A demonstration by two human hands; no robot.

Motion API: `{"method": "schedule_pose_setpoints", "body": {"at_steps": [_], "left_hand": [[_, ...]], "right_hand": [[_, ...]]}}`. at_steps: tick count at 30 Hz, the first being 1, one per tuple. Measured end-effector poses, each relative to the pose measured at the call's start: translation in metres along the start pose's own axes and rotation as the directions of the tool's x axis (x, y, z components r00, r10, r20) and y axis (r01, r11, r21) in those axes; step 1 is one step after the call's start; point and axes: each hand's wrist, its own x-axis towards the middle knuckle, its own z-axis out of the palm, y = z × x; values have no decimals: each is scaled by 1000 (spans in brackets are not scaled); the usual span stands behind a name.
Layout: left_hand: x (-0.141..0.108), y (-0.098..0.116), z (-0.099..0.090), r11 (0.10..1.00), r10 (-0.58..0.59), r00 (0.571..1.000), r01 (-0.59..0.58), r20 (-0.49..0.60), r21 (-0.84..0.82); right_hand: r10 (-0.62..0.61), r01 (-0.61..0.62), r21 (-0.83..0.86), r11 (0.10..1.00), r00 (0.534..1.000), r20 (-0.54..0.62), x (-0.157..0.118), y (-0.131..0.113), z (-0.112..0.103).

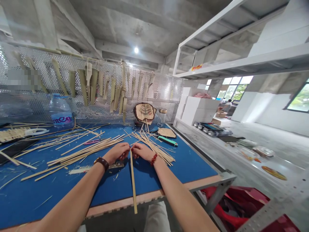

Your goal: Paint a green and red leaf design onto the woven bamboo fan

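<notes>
A single pale bamboo strip (133, 182) runs from between my hands down past the table's front edge. My left hand (118, 152), below a dark brown bracelet, is closed, its thumb and fingertips pinched at the strip's upper end. From the other side my right hand (143, 151), with a red bead bracelet at the wrist, grips the same end. The fingers partly hide that end. Left of my left hand lies a loose bundle of bamboo strips (89, 151). Another bundle (160, 149) lies just beyond my right hand. A flat metal piece (117, 165) shows beneath my left wrist.
Beyond the right bundle lies a green-handled cutter (167, 140), with a small woven piece (166, 132) behind it. A water bottle (60, 112), a round woven fan (145, 112) and a glass jar (162, 116) stand at the back. Bamboo pieces hang on the perforated panel (164, 87).
</notes>
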Motion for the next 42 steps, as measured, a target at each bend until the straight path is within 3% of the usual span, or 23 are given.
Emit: {"method": "schedule_pose_setpoints", "body": {"at_steps": [5, 16, 22, 33, 42], "left_hand": [[0, -1, -1, 999, -15, 1000, 16, -8, 29], [-6, 3, -2, 999, -4, 997, 7, 71, -45], [-4, 4, -2, 999, 3, 998, -1, 56, -33], [-4, 6, 2, 1000, 16, 999, -16, 28, 6], [-5, 7, 1, 999, 40, 999, -40, 17, -25]], "right_hand": [[-44, 44, 17, 999, 999, -18, -1, -2, 4], [14, -10, 62, 998, 998, -57, 1, -2, 5], [30, -24, 97, 995, 998, -61, 2, -2, 4], [67, -60, 239, 969, 998, -21, 1, 1, 5], [112, -92, 439, 894, 993, -20, -1, -7, 7]]}}
